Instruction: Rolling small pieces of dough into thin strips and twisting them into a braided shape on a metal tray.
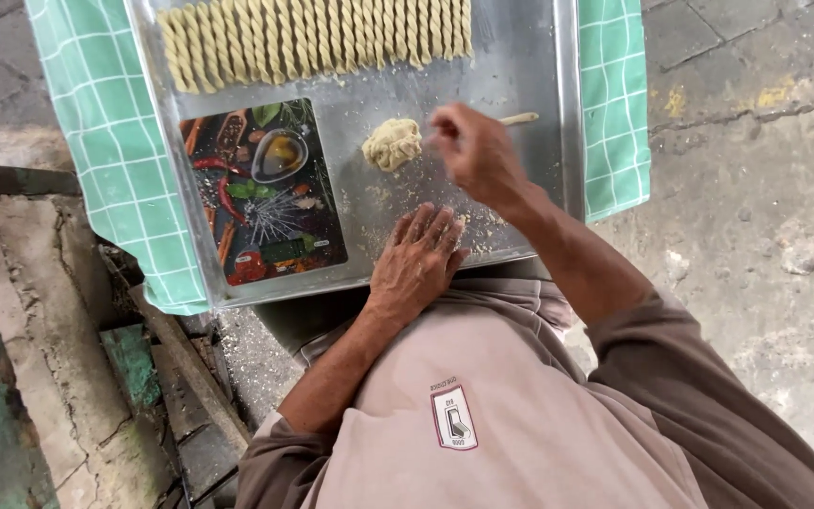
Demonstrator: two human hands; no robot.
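On the left of the steel tray (pixel 544 141) lies a dark rectangular board (pixel 266 193), printed with pictures of red chillies, spices, herbs and a small bowl of oil; it sits flat against the tray's left rim, long side running away from you. Under the tray a green cloth (pixel 96 151) with a white grid hangs over both sides of the table.

Across the far end of the tray runs one row of pale twisted dough sticks (pixel 317 38), laid side by side and touching; they number well over twenty, and the row is cut off by the top of the view, so you cannot count them exactly.

Your left hand (pixel 416 259) lies flat, palm down, on the near edge of the tray among loose crumbs, fingers together and straight, holding nothing.

Just beyond it, near the middle of the tray, sits one small lump of crumbly yellow dough (pixel 392 143).

Your right hand (pixel 473 151) is just right of that lump, blurred, fingers curled loosely inward; whether the fingertips touch the dough you cannot tell. One thin pale stick (pixel 518 119) pokes out past the hand to the right, and whether the grip has hold of it is unclear.
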